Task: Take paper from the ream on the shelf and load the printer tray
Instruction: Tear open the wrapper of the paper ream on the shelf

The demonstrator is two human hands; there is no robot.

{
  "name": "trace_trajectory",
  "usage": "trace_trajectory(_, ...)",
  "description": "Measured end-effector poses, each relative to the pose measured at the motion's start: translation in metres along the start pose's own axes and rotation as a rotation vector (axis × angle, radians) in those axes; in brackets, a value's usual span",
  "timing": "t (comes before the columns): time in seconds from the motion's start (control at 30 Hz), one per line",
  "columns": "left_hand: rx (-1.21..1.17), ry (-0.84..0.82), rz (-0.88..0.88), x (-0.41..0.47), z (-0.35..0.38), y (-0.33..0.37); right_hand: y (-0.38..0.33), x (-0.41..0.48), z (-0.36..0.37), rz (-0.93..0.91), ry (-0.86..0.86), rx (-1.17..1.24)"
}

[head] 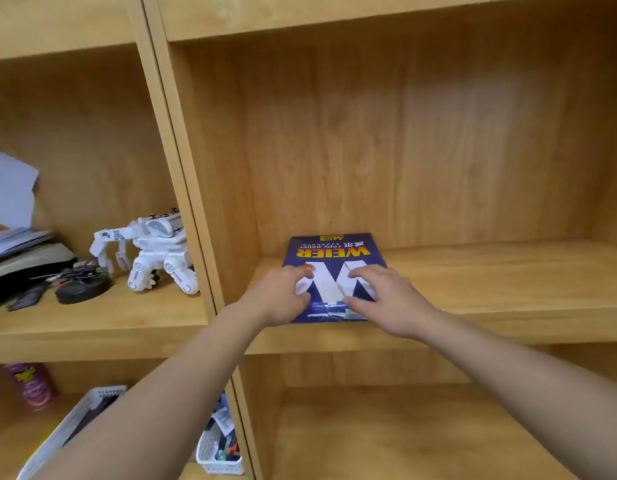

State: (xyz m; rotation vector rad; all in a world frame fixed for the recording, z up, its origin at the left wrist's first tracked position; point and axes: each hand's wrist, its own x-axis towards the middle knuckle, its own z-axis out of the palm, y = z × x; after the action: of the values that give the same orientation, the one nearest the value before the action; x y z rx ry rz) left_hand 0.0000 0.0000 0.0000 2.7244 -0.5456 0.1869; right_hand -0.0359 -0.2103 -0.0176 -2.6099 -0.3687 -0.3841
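A blue ream of copy paper (334, 252) with a big white W and yellow lettering lies flat on the wooden shelf (490, 282), near the left wall of the middle compartment. My left hand (283, 297) rests on the ream's near left part, fingers curled on its top. My right hand (386, 299) lies on the near right part, fingers spread over the wrapper, thumb at the front edge. The ream sits on the shelf, not lifted. No printer is in view.
The left compartment holds a white toy robot (151, 252), a dark round object (84, 289) and stacked papers and folders (16, 244). Below are white baskets (217, 452) and a pink can (32, 386). A vertical divider (193, 202) stands just left of the ream.
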Motion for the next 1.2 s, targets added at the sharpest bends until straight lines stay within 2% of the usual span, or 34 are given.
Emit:
trace_trajectory(0.13, 0.037, -0.152, -0.03, 0.026, 0.001, -0.018, -0.017, 0.036, 0.005, 0.099, -0.165, -0.076)
trace_trajectory(0.23, 0.063, -0.24, 0.005, 0.037, 0.002, -0.025, -0.023, 0.063, 0.01, 0.179, -0.207, -0.053)
trace_trajectory(0.4, 0.163, -0.191, 0.094, 0.04, 0.009, -0.031, -0.03, 0.091, 0.015, 0.224, -0.325, -0.154)
trace_trajectory(0.67, 0.199, -0.18, 0.13, 0.042, 0.006, -0.03, -0.026, 0.102, 0.022, 0.232, -0.213, -0.091)
trace_trajectory(0.93, 0.215, -0.209, 0.088, 0.042, -0.001, -0.024, -0.021, 0.1, 0.026, 0.218, -0.164, -0.077)
trace_trajectory(1.2, 0.115, -0.241, -0.006, 0.039, -0.002, -0.021, -0.019, 0.094, 0.022, 0.069, -0.224, -0.156)
